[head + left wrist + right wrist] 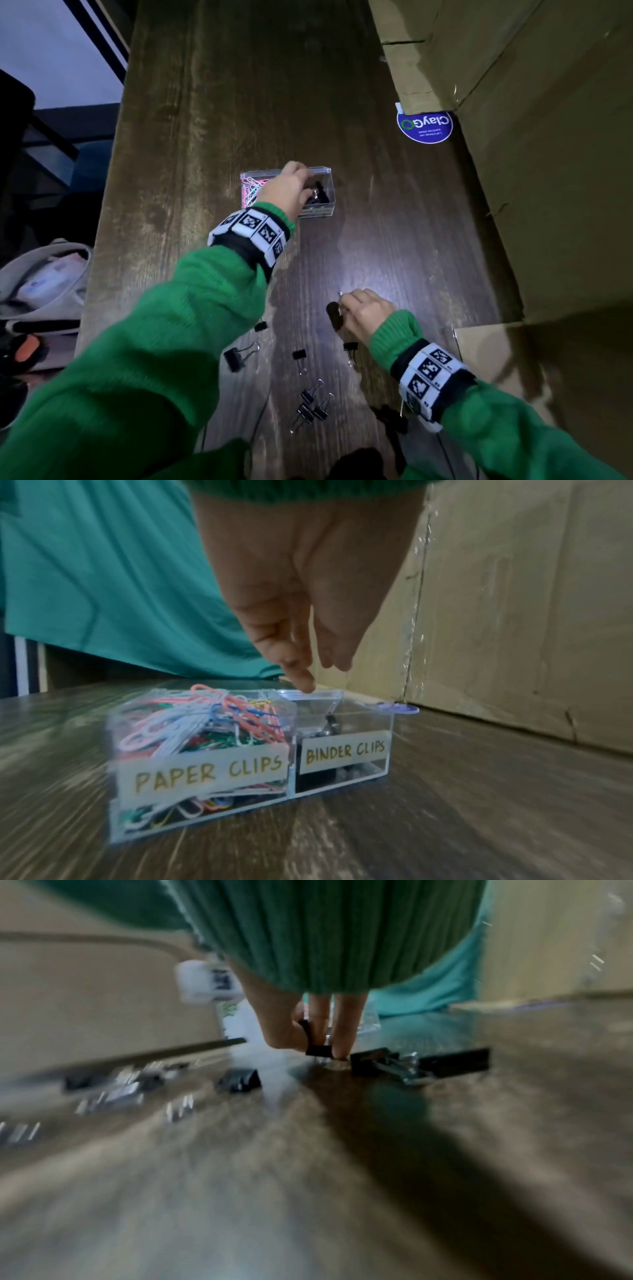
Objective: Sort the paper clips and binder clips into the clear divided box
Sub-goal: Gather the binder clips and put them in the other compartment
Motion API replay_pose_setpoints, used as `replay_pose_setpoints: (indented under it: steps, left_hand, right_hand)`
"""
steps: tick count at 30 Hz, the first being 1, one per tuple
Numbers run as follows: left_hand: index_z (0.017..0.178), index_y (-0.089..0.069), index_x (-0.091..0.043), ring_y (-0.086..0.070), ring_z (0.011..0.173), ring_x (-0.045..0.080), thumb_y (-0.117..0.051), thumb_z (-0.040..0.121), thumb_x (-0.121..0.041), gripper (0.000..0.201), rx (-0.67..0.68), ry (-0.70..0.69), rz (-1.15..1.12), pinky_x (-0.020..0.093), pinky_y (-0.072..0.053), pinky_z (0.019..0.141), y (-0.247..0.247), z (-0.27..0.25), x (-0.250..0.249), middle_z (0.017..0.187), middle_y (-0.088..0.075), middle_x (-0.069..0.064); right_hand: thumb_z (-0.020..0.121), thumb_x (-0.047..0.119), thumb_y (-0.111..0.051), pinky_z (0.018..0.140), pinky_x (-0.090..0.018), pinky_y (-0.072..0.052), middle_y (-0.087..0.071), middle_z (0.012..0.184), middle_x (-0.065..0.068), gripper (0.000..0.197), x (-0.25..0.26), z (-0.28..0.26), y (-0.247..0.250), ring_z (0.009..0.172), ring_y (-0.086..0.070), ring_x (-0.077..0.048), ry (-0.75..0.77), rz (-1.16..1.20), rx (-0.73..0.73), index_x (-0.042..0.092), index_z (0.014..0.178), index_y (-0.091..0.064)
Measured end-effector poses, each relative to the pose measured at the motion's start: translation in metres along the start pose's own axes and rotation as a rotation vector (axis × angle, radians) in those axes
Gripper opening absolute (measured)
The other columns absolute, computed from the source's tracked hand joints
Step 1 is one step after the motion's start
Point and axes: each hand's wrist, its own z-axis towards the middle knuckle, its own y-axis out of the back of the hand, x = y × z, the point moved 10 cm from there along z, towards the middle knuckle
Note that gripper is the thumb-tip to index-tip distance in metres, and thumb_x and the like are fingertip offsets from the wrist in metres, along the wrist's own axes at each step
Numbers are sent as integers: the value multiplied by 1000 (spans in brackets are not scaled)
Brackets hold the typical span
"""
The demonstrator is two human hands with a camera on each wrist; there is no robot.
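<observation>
A: Where the labels face the wrist camera, clear divided box (383, 723) reads "PAPER CLIPS" left, "BINDER CLIPS" right. Blue sticker (424, 126) reads "ClayGo".
B: Box position?
A: Mid-table (205, 102). Coloured paper clips (205, 723) fill the left cell.
B: Hands?
A: Left hand (301, 593) above the binder cell, fingers straight, pointing down — nothing held. Right hand (364, 313) near the table edge — pinching a black binder clip (316, 1042). Loose binder clips (313, 404) lie near it.

Binder clip (318, 1049) between pinching right-hand fingers (344, 1026)
</observation>
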Motion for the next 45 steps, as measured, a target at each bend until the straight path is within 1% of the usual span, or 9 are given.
replay_pose_setpoints:
  steps: [4,8,12,15,22,28,35,41,45]
  left_hand:
    - [104,-61,-9,-57,95,28,-51,84,-6,23,-139,24,-98,35,-45,84,15,-51,34,111,-55,12]
    - [85,-65,-8,-59,82,32,-55,80,-6,11,17,76,-61,38,-49,76,-12,-121,75,86,-60,16]
    - [88,-66,-10,-52,71,15,-64,80,-12,8,126,153,-144,24,-45,71,-31,-179,98,87,-62,7]
    - [87,-62,-14,-50,73,11,-71,76,-27,20,179,181,-177,21,-41,69,-41,-202,103,83,-53,-5]
    - [98,-52,-18,-48,86,11,-82,54,-44,59,389,201,-118,24,-46,79,-68,-233,98,94,-50,-7]
    - [106,-51,-16,-45,94,10,-76,69,-28,46,337,139,-96,30,-47,92,-80,-250,86,102,-46,-6]
    - [129,-44,-13,-41,112,24,-49,88,-18,41,142,274,13,31,-31,100,-52,-256,105,121,-51,8]
    - [116,-48,1,-50,107,29,-45,92,-13,28,-216,600,-189,35,-40,94,6,-259,155,117,-50,20]
    - [121,-45,-2,-52,108,29,-65,79,-38,58,-121,690,-125,39,-46,96,-5,-254,182,120,-50,17]
  right_hand:
    - [83,14,-53,74,-27,-48,-66,97,-5,22,-33,14,5,89,-62,-24,-258,254,25,17,104,-57]
    - [74,6,-63,63,-17,-51,-58,66,5,16,-56,41,36,64,-57,-12,-480,641,-183,18,82,-60]
    - [62,7,-66,51,-6,-42,-48,53,16,24,-50,89,87,43,-47,5,-432,747,-420,26,65,-52]
    - [62,14,-63,66,-26,-54,-54,57,10,14,-37,127,106,57,-54,-9,-373,674,-424,25,69,-57]
    - [80,8,-58,86,-21,-45,-66,98,-8,23,-6,140,96,94,-63,-23,-246,435,-248,13,102,-64]
    - [85,1,-48,90,-35,-50,-65,106,-13,27,77,80,25,95,-62,-28,110,315,68,11,107,-61]
    - [95,3,-37,108,-40,-35,-19,155,6,51,133,32,-55,139,-21,-23,466,-199,471,22,141,-32]
    - [92,21,-49,89,-36,-46,-46,126,-8,38,117,25,-48,118,-41,-24,426,-220,365,6,126,-46]
    - [85,13,-56,67,-31,-51,-53,82,0,19,69,27,-33,79,-55,-22,32,229,306,11,103,-49]
